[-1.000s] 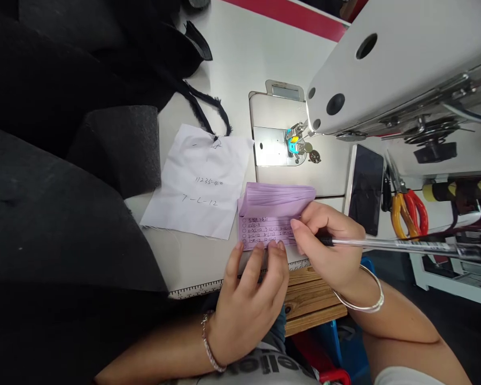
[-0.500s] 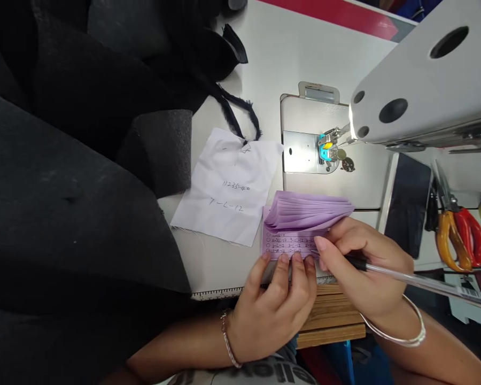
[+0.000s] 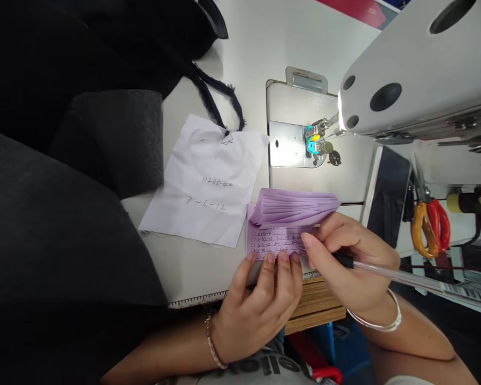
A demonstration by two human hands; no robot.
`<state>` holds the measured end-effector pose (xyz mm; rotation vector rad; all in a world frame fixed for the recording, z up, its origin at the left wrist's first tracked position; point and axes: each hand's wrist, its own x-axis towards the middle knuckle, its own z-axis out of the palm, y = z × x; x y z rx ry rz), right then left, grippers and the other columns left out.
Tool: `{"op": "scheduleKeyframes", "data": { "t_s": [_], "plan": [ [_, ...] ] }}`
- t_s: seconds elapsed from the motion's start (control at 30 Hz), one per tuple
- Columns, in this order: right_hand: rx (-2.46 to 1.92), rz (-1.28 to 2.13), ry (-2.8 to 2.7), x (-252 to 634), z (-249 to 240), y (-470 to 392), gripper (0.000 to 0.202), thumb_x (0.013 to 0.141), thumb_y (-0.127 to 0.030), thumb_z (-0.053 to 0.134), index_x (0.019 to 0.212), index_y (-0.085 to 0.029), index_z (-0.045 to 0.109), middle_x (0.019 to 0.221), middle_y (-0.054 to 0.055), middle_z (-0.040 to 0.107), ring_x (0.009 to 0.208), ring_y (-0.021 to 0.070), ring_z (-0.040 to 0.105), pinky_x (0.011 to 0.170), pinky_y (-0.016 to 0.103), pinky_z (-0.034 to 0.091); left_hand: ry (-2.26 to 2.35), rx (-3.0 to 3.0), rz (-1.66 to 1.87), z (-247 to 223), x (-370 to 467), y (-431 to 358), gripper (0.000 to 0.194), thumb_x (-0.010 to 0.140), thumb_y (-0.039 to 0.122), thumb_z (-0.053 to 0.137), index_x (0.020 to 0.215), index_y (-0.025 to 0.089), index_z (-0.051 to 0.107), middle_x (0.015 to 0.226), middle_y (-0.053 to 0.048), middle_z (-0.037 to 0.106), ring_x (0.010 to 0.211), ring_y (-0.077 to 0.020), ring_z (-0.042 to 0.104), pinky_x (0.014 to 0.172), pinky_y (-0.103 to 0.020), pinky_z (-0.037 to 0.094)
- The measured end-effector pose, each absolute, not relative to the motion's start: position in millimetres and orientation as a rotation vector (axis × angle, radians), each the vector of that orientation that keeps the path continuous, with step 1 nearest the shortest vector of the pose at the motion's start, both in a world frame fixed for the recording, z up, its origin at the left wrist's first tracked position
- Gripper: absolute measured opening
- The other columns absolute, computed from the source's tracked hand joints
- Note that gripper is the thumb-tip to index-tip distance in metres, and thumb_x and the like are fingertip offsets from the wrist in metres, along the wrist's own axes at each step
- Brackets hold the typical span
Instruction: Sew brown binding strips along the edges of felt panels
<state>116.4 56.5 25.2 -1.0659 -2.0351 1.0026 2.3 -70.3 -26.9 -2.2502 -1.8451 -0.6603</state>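
A purple notepad point(image 3: 296, 206) with its upper pages folded back lies at the table's front edge, handwriting on its open page. The fingertips of my left hand point(image 3: 260, 305) rest spread along the page's lower edge. My right hand point(image 3: 353, 262) grips a clear pen point(image 3: 401, 275) with a black grip, its tip hidden by my fingers over the page. Left of the pad lies a white cloth label point(image 3: 208, 182) with handwritten numbers, tied to a black cord point(image 3: 234, 104).
Dark fabric pieces point(image 3: 64, 214) cover the left side. A sewing machine head point(image 3: 409, 75) overhangs the right, above its needle plate point(image 3: 288, 144). Right of the plate lie a phone point(image 3: 387, 187) and scissors with orange and red handles point(image 3: 439, 224).
The whole view has shifted, so the pad, label, machine and both hands appear further left. My hands keep the same hold on the pad and pen.
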Motion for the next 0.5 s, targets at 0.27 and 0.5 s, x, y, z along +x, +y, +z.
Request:
{"op": "scheduleKeyframes", "data": {
  "t_s": [0.27, 0.5],
  "plan": [
    [-1.064, 0.998, -2.099, 115.9, 28.6, 57.9, 0.029, 0.074, -0.003, 0.067, 0.062, -0.022, 0.048, 0.057, -0.002, 0.053, 0.05, 0.0128, 0.049, 0.046, 0.029, 0.038, -1.84, -2.275, -0.674, -26.2, 1.8, -70.2, 0.041, 0.086, 0.039, 0.062, 0.122, 0.02, 0.063, 0.131, -0.01, 0.047, 0.118, -0.0237, 0.044, 0.118, -0.052, 0.022],
    [-1.058, 1.032, -2.109, 115.2, 28.7, 60.5, 0.029, 0.074, -0.003, 0.067, 0.063, -0.023, 0.05, 0.056, -0.002, 0.055, 0.048, 0.0132, 0.05, 0.044, 0.028, 0.039, -1.843, -2.272, -0.721, -26.5, 2.5, -69.3, 0.041, 0.085, 0.04, 0.063, 0.12, 0.019, 0.064, 0.129, -0.011, 0.049, 0.117, -0.0246, 0.045, 0.117, -0.052, 0.024]
  ]
}}
